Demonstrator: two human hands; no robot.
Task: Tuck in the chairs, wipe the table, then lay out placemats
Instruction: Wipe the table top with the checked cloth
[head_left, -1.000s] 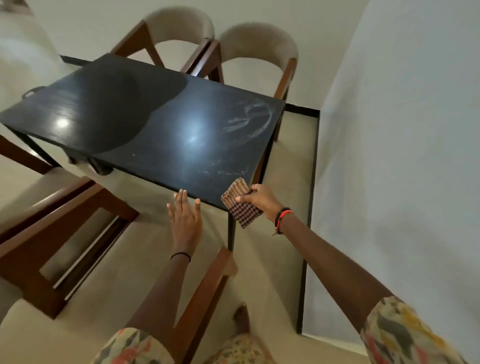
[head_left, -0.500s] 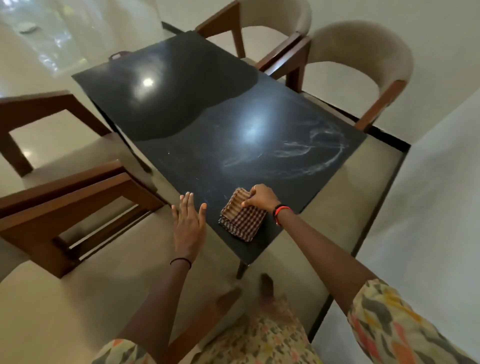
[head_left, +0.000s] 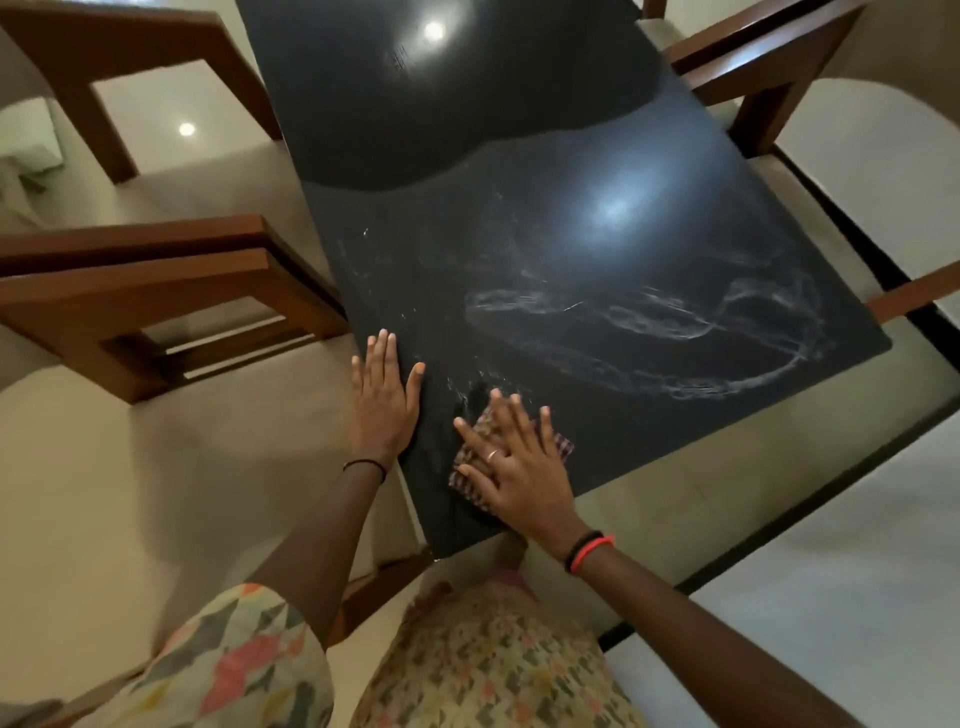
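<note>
A black table (head_left: 545, 171) fills the middle of the head view, with whitish smear marks (head_left: 649, 322) across its near right part. My right hand (head_left: 514, 462) lies flat with spread fingers on a folded checked cloth (head_left: 563, 447) near the table's front corner, pressing it to the top. My left hand (head_left: 384, 395) rests flat and open on the table's left edge, just beside the cloth, holding nothing. Wooden chairs stand at the left (head_left: 156, 291) and at the far right (head_left: 753, 78).
Another wooden chair frame (head_left: 130, 67) stands at the far left. A chair rail (head_left: 384, 582) shows below the table's front corner, near my foot. Pale tiled floor (head_left: 130, 493) lies left of me, and a light wall (head_left: 857, 571) runs along the right.
I have stepped closer and look more steeply down. My right hand brought the cloth onto the table top and now presses it flat. My left hand came to rest on the table's edge.
</note>
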